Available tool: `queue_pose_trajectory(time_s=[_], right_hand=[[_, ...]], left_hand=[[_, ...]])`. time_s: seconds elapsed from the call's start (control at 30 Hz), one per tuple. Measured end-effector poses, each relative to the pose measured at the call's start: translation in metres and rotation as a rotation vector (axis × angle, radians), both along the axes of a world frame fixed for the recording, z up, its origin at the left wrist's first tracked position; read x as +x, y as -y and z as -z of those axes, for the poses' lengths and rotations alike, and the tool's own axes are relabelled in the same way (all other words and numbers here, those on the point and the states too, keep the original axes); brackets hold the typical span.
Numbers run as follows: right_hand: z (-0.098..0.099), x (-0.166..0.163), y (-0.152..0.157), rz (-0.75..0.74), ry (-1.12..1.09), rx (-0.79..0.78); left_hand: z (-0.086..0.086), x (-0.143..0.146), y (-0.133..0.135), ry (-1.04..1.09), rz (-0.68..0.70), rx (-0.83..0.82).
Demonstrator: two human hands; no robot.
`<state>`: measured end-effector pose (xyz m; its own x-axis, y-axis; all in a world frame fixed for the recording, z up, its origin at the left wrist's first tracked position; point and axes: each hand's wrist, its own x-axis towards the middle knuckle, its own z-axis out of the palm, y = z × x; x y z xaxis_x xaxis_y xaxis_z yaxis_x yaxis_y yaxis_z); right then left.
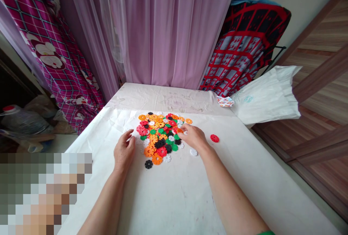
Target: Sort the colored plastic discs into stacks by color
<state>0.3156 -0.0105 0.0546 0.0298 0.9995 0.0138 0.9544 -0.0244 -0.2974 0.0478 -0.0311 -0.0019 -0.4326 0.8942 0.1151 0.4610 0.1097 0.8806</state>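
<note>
A heap of notched plastic discs (160, 131) in orange, red, black, green and white lies on the white-covered table (174, 198). On the heap's left side, my left hand (124, 149) rests with its fingers curved and apart, holding nothing. At the right edge of the heap, the fingertips of my right hand (194, 137) close on an orange disc (179, 130). Away from the heap, a red disc (214, 138) lies to the right of my right hand. Below that hand is a white disc (194, 152), and a black disc (148, 164) sits at the near end.
A white plastic bag (268, 97) leans at the table's right far edge, beside a small patterned packet (225, 101). Purple curtains (168, 28) hang behind the table. A large clear bottle (24, 120) with a red cap stands left on the floor. The lower left corner is pixelated.
</note>
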Motion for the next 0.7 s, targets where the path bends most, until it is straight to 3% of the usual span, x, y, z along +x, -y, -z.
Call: queue_pose_trajectory(time_s=[0.1,0.2,0.4,0.7], right_hand=[[0.001,0.037,0.011,0.071,0.029,-0.005],[0.002,0.054,0.02,0.052,0.083,-0.025],[0.008,0.047,0.024,-0.053,0.196,-0.008],[0.011,0.042,0.026,-0.053,0.218,-0.054]], left_hand=[[0.0,0.0,0.0,-0.017,-0.003,-0.005],[0.0,0.0,0.0,-0.02,-0.006,-0.014],[-0.005,0.001,0.001,-0.016,-0.022,-0.05],[-0.006,0.001,0.001,-0.025,-0.025,-0.047]])
